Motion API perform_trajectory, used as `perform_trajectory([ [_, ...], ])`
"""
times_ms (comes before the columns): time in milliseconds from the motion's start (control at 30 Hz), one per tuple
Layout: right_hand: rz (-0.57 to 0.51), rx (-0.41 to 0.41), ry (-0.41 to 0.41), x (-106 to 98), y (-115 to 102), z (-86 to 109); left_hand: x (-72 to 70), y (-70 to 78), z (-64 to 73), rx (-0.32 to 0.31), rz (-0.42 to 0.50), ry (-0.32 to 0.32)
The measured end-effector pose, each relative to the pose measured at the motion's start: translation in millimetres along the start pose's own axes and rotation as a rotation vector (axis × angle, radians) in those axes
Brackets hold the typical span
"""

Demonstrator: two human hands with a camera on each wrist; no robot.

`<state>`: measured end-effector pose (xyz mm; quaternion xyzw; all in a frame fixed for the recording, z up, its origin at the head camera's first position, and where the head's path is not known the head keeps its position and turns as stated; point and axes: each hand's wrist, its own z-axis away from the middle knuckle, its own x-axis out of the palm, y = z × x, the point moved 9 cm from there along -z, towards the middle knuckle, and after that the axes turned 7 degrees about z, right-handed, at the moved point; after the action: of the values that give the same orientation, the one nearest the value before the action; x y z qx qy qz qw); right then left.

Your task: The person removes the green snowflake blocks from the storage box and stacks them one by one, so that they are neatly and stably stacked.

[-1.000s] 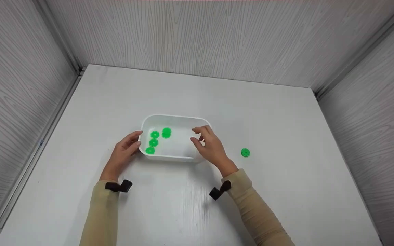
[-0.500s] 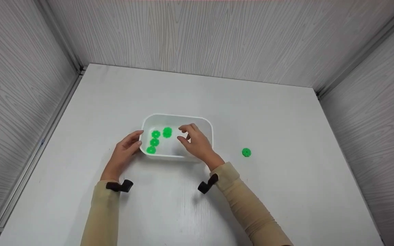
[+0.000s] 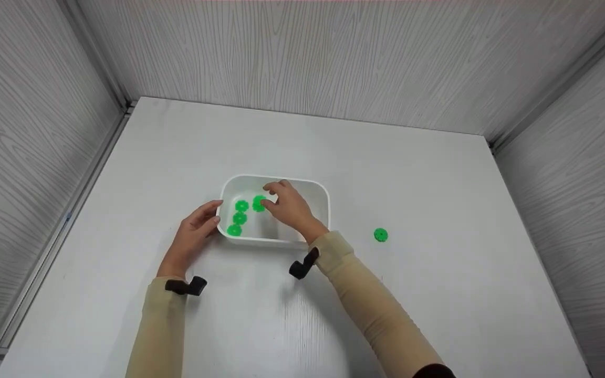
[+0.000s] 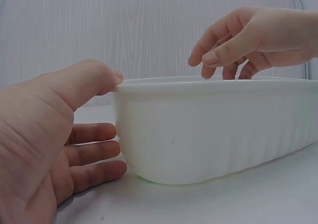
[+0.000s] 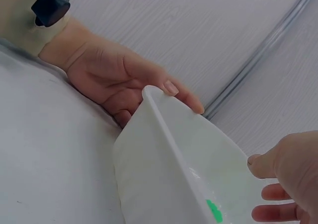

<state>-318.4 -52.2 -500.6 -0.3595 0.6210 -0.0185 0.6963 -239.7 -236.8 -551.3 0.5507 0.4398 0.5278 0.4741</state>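
My left hand [image 3: 192, 236] touches the left end of a white plastic box [image 3: 268, 240]. In the left wrist view, the thumb rests at the rim and the fairly straight fingers [image 4: 97, 154] touch the outer wall. Inside the box lie several green notched plastic discs [image 3: 239, 218], some of them along the left side. Two more green discs [image 3: 258, 204] overlap near the box's middle, partly behind my right thumb. My right hand [image 3: 289, 207] hovers over the box with loosely bent fingers and a gap between thumb and index finger. No held object shows in it.
A single green notched disc [image 3: 381, 234] lies on the white table [image 3: 439, 294] to the right of the box. Pale wood-grain panels [image 3: 308, 58] wall the table at the back and both sides.
My right hand has moved left from the box's right rim to above the overlapping discs. My left hand stays at the box's left end.
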Motion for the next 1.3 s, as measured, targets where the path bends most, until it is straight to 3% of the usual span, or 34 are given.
perform_trajectory([
  [233,0.044,0.130,-0.098,22.0,14.5,-15.2,1.0,-0.4,0.3,0.013,0.001,-0.016],
  [467,0.106,0.155,-0.167,32.1,14.0,-23.8,-1.1,0.1,0.4,0.005,-0.003,0.006],
  [700,0.126,0.216,-0.187,40.0,23.0,-27.2,0.0,-2.6,-0.8,-0.004,-0.019,0.004],
  [867,0.126,0.247,-0.185,44.3,27.6,-28.5,-7.1,-17.3,-4.6,-0.008,-0.010,0.017],
  [1000,0.170,0.253,-0.179,47.5,28.7,-28.3,-9.3,-24.7,-7.0,0.011,-0.013,0.009],
  [1300,0.201,0.228,-0.160,49.4,24.7,-27.1,-10.5,-24.5,-6.8,0.025,-0.037,0.013],
])
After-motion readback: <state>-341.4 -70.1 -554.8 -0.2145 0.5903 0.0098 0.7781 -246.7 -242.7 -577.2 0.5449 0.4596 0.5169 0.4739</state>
